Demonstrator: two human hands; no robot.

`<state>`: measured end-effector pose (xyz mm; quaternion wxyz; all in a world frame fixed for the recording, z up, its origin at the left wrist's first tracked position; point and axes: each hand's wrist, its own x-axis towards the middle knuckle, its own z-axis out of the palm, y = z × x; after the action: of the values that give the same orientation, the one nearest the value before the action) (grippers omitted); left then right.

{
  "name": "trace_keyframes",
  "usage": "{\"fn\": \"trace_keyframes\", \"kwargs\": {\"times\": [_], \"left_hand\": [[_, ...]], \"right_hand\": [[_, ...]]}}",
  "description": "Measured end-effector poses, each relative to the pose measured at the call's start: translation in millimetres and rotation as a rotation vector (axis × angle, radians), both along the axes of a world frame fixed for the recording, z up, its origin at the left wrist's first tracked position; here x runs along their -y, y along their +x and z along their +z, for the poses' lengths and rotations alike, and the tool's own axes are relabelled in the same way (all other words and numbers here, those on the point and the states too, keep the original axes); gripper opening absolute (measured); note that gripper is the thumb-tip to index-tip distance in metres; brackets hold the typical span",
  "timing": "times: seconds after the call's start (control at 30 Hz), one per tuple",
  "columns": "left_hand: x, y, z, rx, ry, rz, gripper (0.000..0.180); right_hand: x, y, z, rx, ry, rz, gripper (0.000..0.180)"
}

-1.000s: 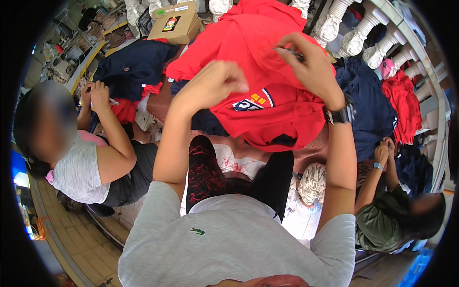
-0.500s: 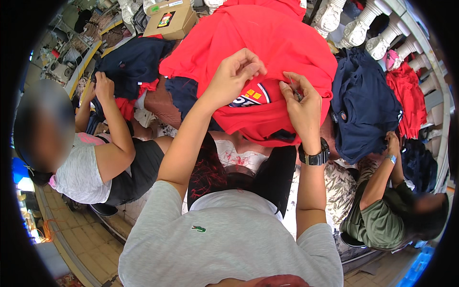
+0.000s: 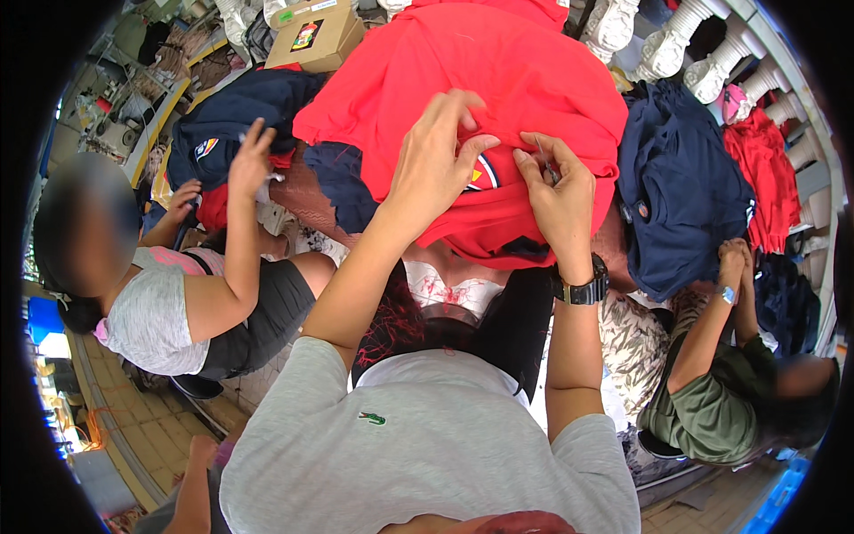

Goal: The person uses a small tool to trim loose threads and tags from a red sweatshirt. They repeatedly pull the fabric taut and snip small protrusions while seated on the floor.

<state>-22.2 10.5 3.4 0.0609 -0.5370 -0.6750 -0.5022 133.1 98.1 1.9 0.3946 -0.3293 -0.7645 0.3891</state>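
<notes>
A red garment [image 3: 525,89] with a dark blue, white and yellow emblem [image 3: 483,173] lies heaped in front of me. Over its near part is my left hand [image 3: 438,156], thumb and fingers apart, with nothing visible between them. The thumb covers part of the emblem. Just right of the emblem, my right hand [image 3: 562,191] is closed around small metal thread snips [image 3: 551,173], mostly hidden by the fingers. Their thin tip points up from between thumb and forefinger, close to the red cloth.
At the left, a person [image 3: 169,294] works at a dark blue garment [image 3: 231,116]. Another person [image 3: 712,392] sits at the right beside dark blue clothing [image 3: 680,187] and red clothing [image 3: 763,182]. A cardboard box [image 3: 316,37] stands at the back, near white balusters [image 3: 663,44]. Red thread scraps [image 3: 391,325] lie on my lap.
My left hand has opened from a pinch and moved slightly, its thumb now over the emblem. The left co-worker's hand has lifted away from the dark garment. Another person's arm appears lower left.
</notes>
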Motion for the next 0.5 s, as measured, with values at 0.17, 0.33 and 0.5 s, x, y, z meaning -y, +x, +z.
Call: {"fn": "trace_keyframes", "kwargs": {"times": [0.17, 0.33, 0.5], "left_hand": [[17, -6, -7, 0.124, -0.042, -0.124, 0.012], [37, -15, 14, 0.232, -0.233, -0.079, 0.020], [-2, -17, 10, 0.096, -0.187, 0.064, 0.030]], "right_hand": [[0, 2, -3, -0.004, 0.015, 0.009, 0.026], [-1, 2, -8, -0.042, 0.017, 0.019, 0.027], [0, 0, -9, 0.001, 0.020, -0.003, 0.027]]}}
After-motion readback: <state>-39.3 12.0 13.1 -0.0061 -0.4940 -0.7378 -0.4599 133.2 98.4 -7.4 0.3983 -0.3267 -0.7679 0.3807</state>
